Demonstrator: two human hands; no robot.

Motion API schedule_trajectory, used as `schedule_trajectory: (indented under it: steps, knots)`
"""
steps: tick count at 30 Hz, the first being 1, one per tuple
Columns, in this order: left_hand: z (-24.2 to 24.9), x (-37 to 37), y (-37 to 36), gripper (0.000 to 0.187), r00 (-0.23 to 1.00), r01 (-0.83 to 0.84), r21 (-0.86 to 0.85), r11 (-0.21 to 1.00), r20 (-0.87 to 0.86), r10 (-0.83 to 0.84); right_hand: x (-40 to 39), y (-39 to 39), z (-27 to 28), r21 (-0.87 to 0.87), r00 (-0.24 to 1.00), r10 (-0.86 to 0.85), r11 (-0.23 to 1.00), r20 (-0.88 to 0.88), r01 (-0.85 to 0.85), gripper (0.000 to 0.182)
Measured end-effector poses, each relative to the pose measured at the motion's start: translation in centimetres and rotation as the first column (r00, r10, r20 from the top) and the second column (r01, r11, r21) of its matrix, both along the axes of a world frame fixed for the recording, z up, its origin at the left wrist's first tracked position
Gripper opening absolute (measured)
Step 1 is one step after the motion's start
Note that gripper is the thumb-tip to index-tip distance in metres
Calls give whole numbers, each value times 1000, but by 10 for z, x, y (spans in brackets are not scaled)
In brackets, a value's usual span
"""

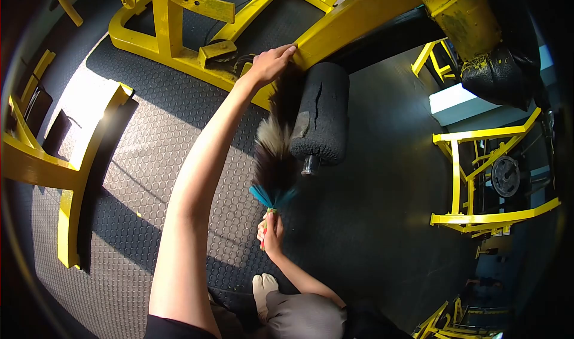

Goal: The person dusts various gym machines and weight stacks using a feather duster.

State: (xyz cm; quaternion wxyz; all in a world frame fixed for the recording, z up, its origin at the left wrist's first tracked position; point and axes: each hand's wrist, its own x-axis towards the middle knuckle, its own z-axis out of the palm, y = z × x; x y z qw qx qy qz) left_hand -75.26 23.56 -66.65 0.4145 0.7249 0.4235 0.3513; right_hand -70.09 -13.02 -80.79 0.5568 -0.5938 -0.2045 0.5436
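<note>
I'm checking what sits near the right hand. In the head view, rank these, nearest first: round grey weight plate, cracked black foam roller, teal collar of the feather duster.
1. Teal collar of the feather duster: just beyond the right hand.
2. Cracked black foam roller: farther out, slightly right.
3. Round grey weight plate: far right, in the background.

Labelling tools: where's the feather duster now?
Head view, centre: the feather duster is in the right hand, its feathers just left of the cracked black foam roller.
</note>
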Motion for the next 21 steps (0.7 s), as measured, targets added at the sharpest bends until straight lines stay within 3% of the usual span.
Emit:
schedule_trajectory:
  steps: [3,5,9,11,15,17,19,21]
  knots:
    - [-8,-2,1,44,999,12,27,1000,33,-13,5,-12,-13,-86,1000,4,996,-1,-5,23]
    - [-13,0,2,43,998,18,24,1000,60,-19,7,-17,-11,-70,986,71,996,150,-61,23]
    - [-21,0,9,42,989,50,42,998,140,-56,10,-6,-3,69,985,32,997,167,-44,23]
    - [-24,1,11,43,987,53,63,997,151,-62,11,-4,-5,51,993,42,998,107,-48,24]
    - [-15,-1,0,42,982,62,-7,998,181,-60,16,-12,-20,-99,997,63,993,34,-59,25]
    - [-17,-1,0,43,979,72,8,997,191,-72,20,-22,-23,-273,994,111,956,7,-105,25]
    - [-15,-1,-1,44,978,78,18,997,193,-80,19,-25,-25,-291,995,99,952,3,-94,25]
    - [-15,-1,-1,45,976,86,31,996,196,-90,17,-26,-20,-270,979,168,954,115,-132,25]
